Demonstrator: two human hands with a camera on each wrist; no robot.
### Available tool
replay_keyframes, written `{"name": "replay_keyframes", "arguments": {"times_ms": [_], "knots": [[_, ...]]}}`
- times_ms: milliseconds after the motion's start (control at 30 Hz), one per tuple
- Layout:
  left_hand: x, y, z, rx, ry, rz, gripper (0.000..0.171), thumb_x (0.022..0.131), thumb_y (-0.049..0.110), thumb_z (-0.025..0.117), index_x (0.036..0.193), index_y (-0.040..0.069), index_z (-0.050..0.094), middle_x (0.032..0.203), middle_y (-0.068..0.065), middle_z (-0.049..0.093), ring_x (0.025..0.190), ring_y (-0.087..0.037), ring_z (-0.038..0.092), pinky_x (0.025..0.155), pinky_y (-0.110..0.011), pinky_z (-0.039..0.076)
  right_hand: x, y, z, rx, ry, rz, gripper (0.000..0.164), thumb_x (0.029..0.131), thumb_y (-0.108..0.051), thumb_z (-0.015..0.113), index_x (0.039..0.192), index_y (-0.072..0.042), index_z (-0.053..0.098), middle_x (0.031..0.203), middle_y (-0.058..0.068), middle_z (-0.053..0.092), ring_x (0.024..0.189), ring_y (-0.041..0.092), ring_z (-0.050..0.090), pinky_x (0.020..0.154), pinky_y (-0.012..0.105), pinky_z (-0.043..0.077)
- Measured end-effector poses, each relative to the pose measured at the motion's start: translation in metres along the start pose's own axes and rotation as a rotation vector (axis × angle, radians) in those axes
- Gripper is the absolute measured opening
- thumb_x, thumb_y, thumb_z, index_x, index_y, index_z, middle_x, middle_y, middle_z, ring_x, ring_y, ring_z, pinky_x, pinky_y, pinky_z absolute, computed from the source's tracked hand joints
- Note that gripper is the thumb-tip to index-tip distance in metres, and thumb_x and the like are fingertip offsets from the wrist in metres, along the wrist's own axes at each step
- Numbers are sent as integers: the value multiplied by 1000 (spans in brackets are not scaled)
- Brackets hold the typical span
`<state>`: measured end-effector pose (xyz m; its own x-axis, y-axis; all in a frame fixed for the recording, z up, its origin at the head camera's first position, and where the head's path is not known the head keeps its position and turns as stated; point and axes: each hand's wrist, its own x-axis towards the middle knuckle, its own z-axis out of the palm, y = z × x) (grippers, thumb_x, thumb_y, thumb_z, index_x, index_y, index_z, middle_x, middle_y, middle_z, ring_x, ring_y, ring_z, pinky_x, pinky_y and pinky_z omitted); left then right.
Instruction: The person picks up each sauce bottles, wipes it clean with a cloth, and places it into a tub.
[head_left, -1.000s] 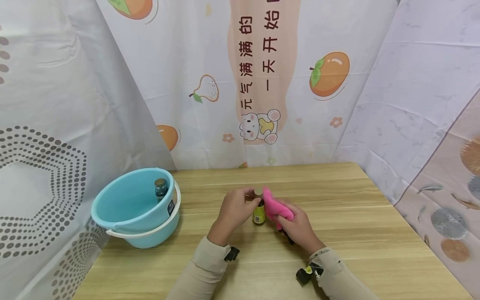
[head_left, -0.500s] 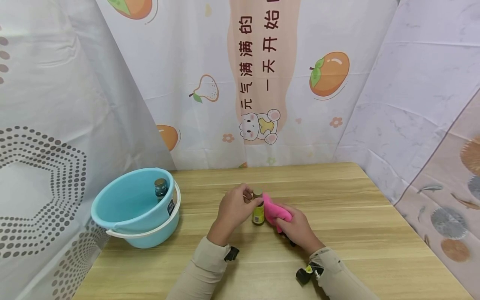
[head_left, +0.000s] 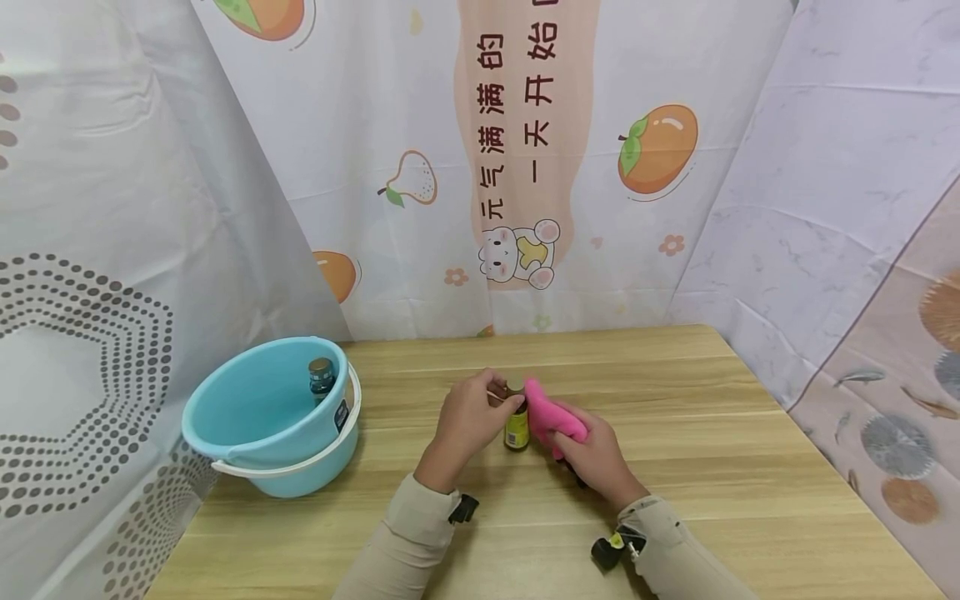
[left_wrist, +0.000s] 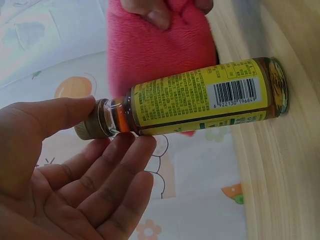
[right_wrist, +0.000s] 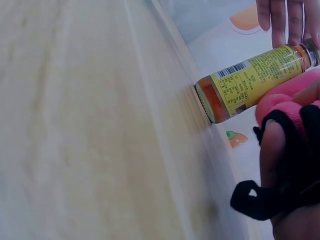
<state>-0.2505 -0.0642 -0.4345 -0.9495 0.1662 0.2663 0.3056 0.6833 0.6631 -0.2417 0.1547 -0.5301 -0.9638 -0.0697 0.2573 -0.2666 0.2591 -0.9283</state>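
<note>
A small glass bottle (head_left: pixel 517 429) with a yellow barcode label stands upright on the table. My left hand (head_left: pixel 468 417) pinches it at the neck and metallic screw cap (left_wrist: pixel 92 125), thumb on one side and fingertips on the other. In my right hand (head_left: pixel 596 458) is a folded pink plush cloth (head_left: pixel 551 421), which lies along the right side of the bottle. In the left wrist view, the cloth (left_wrist: pixel 160 50) covers much of the bottle's length from behind. Black strap-like fabric (right_wrist: pixel 295 155) crosses the right hand.
A light blue bucket (head_left: pixel 307 480) with a white handle stands at the table's left, with a dark glass jar (head_left: pixel 322 382) inside. The wooden table (head_left: pixel 720 467) runs back to a printed curtain (head_left: pixel 652 275).
The pink cloth dipped down the bottle's side and has come back up towards the neck. Left fingers shifted slightly at the cap; the bottle stays almost in place.
</note>
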Motion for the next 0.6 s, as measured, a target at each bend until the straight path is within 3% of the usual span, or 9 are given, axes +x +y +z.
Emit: {"name": "replay_keyframes", "arguments": {"times_ms": [267,600], "knots": [[0,2,1,-31,-13,10,34,96,36,74,121,13,71,106,2,76,94,-13,74,82,-39,60,-2,-3,-1,41,54,-111,53,90,3,73,132,-29,69,101,8,73,67,17,67,58,31,58],[0,1,2,-64,-28,26,37,98,32,72,127,10,70,108,0,77,97,-15,76,84,-39,61,-3,-8,-2,101,52,-226,47,95,-3,73,139,-18,66,122,9,69,76,15,67,61,31,59]]}}
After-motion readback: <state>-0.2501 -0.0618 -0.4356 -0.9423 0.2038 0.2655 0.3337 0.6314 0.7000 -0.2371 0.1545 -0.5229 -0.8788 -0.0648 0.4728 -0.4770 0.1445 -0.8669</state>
